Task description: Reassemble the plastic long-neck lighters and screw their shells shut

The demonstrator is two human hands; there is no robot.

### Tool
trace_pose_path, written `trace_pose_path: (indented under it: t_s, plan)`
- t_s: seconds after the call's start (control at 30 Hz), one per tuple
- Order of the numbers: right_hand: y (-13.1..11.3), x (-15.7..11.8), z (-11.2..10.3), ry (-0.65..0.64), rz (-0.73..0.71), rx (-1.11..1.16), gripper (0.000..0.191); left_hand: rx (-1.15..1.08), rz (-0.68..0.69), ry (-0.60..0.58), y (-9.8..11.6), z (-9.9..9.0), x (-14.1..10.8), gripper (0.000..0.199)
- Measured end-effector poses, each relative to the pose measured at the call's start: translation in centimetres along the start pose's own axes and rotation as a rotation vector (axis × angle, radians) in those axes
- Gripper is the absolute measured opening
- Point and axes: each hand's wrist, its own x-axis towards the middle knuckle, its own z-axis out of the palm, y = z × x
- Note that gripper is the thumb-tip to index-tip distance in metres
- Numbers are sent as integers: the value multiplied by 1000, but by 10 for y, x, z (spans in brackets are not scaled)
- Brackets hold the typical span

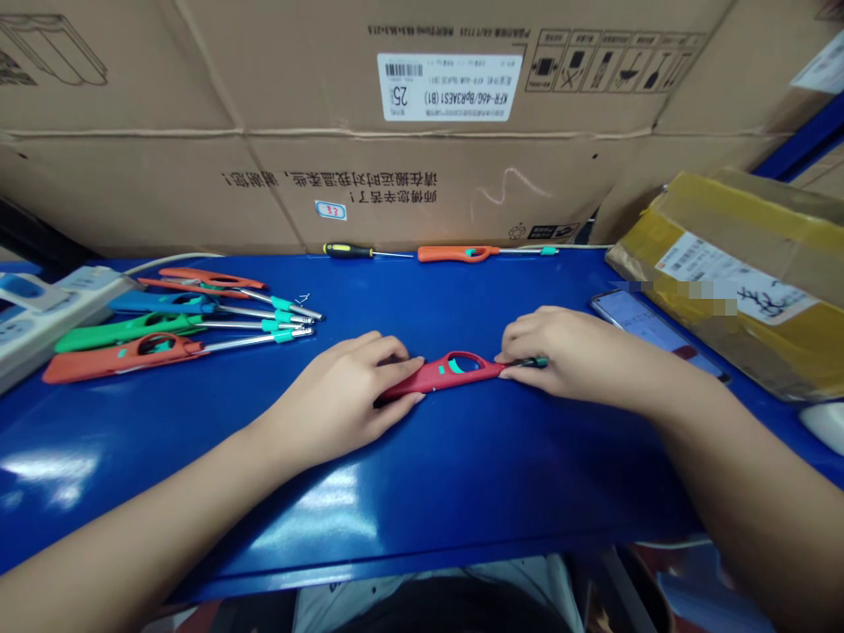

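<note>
Left hand (349,391) grips a long, red plastic lighter (432,378). To its right, right hand (567,356) pinches the front end (491,369), perhaps steadying it.

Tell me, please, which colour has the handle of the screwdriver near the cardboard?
The screwdriver's handle is black and yellow, seen best in the head view.
</note>
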Motion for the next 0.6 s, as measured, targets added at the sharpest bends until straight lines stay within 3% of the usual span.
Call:
trace_pose_path:
  t_s: [0.2, 0.4, 0.6]
  plan:
    - [-18, 2, 0, -11, -8, -253, 16, 152, 77, 47, 3, 4, -1, 36]
    - [-4, 4, -3, 48, -7, -95, 8, 62, 73, 88, -1, 6, 2, 37]
    - [-1, 3, -1, 84, 18, -40, 16, -29, 29, 64, -4, 5, 2, 33]
